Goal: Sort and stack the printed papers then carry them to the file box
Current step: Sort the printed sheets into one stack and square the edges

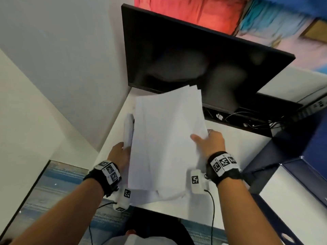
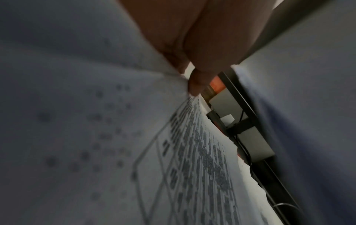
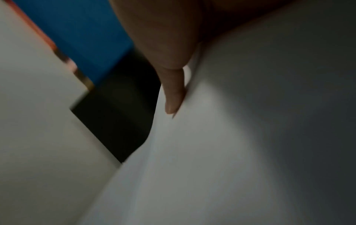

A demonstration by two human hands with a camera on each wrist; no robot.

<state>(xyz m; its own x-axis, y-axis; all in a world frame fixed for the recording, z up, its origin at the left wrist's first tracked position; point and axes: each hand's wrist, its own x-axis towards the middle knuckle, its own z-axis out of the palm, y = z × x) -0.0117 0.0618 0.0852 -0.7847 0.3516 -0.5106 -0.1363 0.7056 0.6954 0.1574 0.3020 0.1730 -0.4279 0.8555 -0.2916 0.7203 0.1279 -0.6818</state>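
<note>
Left hand (image 1: 118,154): grips the papers' (image 1: 166,138) left edge.
Right hand (image 1: 210,142): thumb pinches their right edge.
Papers: lifted over the desk's (image 1: 235,156) near-left corner, edges uneven.
Left: squaring, carrying; file box unidentified.

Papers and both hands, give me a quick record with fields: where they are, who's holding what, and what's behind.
papers: loose white stack, edges uneven, held above the desk
left hand: grips the stack's left edge
right hand: grips the right edge, thumb on top
print: text shows on the underside in the left wrist view
behind: dark monitor
file box: cannot tell
</note>
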